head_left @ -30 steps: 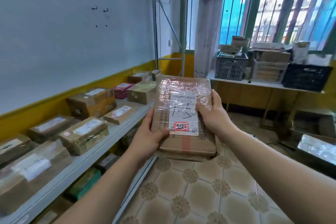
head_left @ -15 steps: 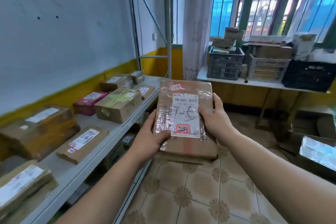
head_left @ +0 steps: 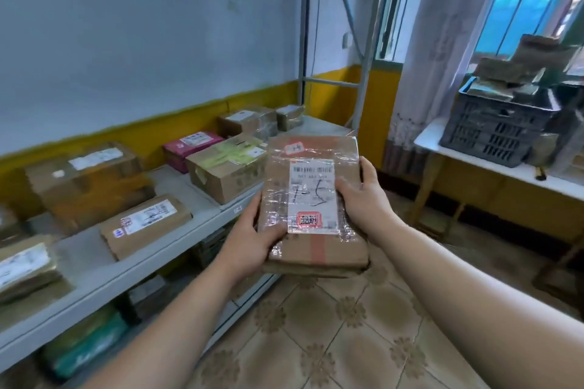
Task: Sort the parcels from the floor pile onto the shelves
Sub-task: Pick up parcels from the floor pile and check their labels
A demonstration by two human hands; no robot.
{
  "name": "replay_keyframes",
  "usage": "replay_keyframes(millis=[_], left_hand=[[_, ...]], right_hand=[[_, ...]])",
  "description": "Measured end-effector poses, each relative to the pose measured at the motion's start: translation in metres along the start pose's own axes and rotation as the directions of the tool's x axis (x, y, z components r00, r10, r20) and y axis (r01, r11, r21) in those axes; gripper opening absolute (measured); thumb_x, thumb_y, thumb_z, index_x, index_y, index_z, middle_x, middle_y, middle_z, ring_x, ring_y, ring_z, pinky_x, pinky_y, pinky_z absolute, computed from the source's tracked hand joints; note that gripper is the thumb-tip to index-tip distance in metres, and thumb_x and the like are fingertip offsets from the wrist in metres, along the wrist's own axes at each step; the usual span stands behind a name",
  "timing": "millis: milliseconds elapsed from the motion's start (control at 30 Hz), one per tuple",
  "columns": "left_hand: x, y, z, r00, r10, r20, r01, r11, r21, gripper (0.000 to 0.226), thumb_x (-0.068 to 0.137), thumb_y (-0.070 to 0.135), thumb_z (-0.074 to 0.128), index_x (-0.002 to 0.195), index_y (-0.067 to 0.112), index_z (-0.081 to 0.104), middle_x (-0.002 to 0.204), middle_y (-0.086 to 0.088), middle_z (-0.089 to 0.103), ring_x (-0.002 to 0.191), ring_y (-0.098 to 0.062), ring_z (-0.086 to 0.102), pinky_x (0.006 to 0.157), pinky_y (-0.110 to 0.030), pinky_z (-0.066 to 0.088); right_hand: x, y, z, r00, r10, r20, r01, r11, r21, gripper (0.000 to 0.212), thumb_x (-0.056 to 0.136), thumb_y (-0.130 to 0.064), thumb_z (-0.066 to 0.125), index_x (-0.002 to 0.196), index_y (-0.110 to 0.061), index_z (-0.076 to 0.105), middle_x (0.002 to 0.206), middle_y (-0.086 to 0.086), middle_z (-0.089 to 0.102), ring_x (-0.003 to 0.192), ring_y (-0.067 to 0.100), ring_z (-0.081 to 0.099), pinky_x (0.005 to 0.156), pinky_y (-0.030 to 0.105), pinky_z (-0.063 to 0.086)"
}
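A grey shelf (head_left: 94, 265) runs along the left wall, carrying taped cardboard boxes (head_left: 227, 170). Just off its front edge, above the tiled floor (head_left: 331, 341), a flat brown parcel (head_left: 341, 249) under glossy clear tape is gripped by the left hand (head_left: 249, 240) and right hand (head_left: 363, 202) at either side. Its white label (head_left: 311, 186) bears handwriting and a red sticker (head_left: 309, 219).

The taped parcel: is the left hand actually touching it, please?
Touching. The head view shows the left hand gripping the taped parcel at its lower left edge.

grey shelf (head_left: 94, 265) carries taped cardboard parcels (head_left: 85, 181) and one pink box (head_left: 191, 148); patterned tile floor (head_left: 331, 341) below.
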State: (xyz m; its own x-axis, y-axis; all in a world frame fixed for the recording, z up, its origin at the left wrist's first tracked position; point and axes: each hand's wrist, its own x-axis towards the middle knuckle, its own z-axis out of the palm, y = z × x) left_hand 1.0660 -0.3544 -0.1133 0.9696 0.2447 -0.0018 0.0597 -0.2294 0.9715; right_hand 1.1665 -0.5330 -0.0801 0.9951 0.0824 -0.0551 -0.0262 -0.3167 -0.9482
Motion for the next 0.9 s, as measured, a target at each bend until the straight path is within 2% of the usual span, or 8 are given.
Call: replay_keyframes(millis=[100, 200, 300, 433, 533, 633, 767, 900], left_hand=[[0.003, -0.015, -0.02, 0.991, -0.065, -0.115, 0.065, 0.998, -0.006, 0.074, 0.087, 0.032, 0.069, 0.142, 0.049, 0.022, 0.118, 0.023, 0.05, 0.096, 0.009, 0.051, 0.076, -0.012, 0.039], [0.008, -0.036, -0.043, 0.964, -0.132, -0.23, 0.128, 0.991, -0.028, 0.075, 0.087, 0.033, 0.069, 0.144, 0.049, 0.022, 0.117, 0.027, 0.05, 0.106, -0.001, 0.053, 0.084, -0.019, 0.041], [0.014, -0.054, -0.064, 0.935, -0.181, -0.306, 0.176, 0.983, -0.047, 0.075, 0.088, 0.031, 0.069, 0.144, 0.049, 0.023, 0.113, 0.032, 0.052, 0.11, -0.003, 0.055, 0.091, -0.025, 0.043], [0.018, -0.075, -0.079, 0.892, -0.24, -0.383, 0.22, 0.971, -0.097, 0.074, 0.089, 0.027, 0.069, 0.147, 0.043, 0.027, 0.124, 0.023, 0.058, 0.112, -0.002, 0.058, 0.1, -0.031, 0.046], [0.018, -0.08, -0.079, 0.869, -0.249, -0.427, 0.227, 0.968, -0.104, 0.065, 0.09, 0.025, 0.068, 0.14, 0.046, 0.032, 0.116, 0.028, 0.06, 0.104, 0.007, 0.058, 0.085, -0.019, 0.047], [0.024, -0.082, -0.068, 0.838, -0.259, -0.48, 0.232, 0.966, -0.116, 0.067, 0.09, 0.023, 0.067, 0.144, 0.042, 0.031, 0.117, 0.026, 0.061, 0.107, 0.004, 0.058, 0.083, -0.016, 0.044], [0.045, -0.076, -0.028, 0.822, -0.254, -0.51, 0.218, 0.967, -0.129, 0.068, 0.09, 0.022, 0.068, 0.144, 0.04, 0.032, 0.12, 0.023, 0.06, 0.113, 0.0, 0.056, 0.089, -0.018, 0.042], [0.08, -0.066, 0.036, 0.824, -0.268, -0.499, 0.221, 0.963, -0.153, 0.07, 0.09, 0.022, 0.067, 0.147, 0.038, 0.03, 0.127, 0.018, 0.058, 0.112, 0.001, 0.056, 0.089, -0.018, 0.04]], right_hand=[[0.025, 0.0, 0.038, 0.992, -0.013, 0.123, 0.017, 0.999, -0.031, 0.064, 0.1, -0.037, 0.053, 0.153, -0.043, 0.017, 0.113, -0.01, 0.062, 0.084, 0.018, 0.068, 0.082, 0.044, 0.056], [0.047, 0.003, 0.082, 0.97, -0.022, 0.241, 0.04, 0.997, -0.071, 0.066, 0.1, -0.039, 0.053, 0.154, -0.041, 0.014, 0.137, -0.001, 0.056, 0.087, 0.012, 0.065, 0.078, 0.032, 0.055], [0.065, 0.005, 0.123, 0.949, -0.017, 0.314, 0.051, 0.993, -0.102, 0.067, 0.1, -0.04, 0.053, 0.155, -0.04, 0.015, 0.145, 0.004, 0.051, 0.076, 0.012, 0.061, 0.073, 0.032, 0.054], [0.081, 0.007, 0.163, 0.91, -0.009, 0.415, 0.068, 0.989, -0.128, 0.067, 0.099, -0.04, 0.053, 0.154, -0.04, 0.016, 0.134, 0.004, 0.056, 0.08, 0.014, 0.061, 0.078, 0.038, 0.055], [0.09, 0.009, 0.179, 0.88, -0.005, 0.475, 0.076, 0.989, -0.13, 0.064, 0.099, -0.037, 0.053, 0.154, -0.039, 0.018, 0.118, -0.001, 0.061, 0.084, 0.016, 0.064, 0.081, 0.04, 0.055], [0.104, 0.012, 0.181, 0.853, -0.002, 0.521, 0.083, 0.988, -0.132, 0.063, 0.099, -0.036, 0.053, 0.153, -0.04, 0.019, 0.104, -0.007, 0.063, 0.083, 0.018, 0.068, 0.074, 0.04, 0.057], [0.137, 0.021, 0.157, 0.839, -0.007, 0.544, 0.109, 0.982, -0.156, 0.065, 0.098, -0.039, 0.053, 0.153, -0.042, 0.017, 0.123, -0.001, 0.063, 0.092, 0.021, 0.068, 0.084, 0.043, 0.057], [0.181, 0.038, 0.104, 0.841, -0.002, 0.54, 0.119, 0.976, -0.182, 0.065, 0.099, -0.04, 0.052, 0.154, -0.04, 0.017, 0.119, -0.004, 0.056, 0.092, 0.02, 0.064, 0.082, 0.04, 0.054]])
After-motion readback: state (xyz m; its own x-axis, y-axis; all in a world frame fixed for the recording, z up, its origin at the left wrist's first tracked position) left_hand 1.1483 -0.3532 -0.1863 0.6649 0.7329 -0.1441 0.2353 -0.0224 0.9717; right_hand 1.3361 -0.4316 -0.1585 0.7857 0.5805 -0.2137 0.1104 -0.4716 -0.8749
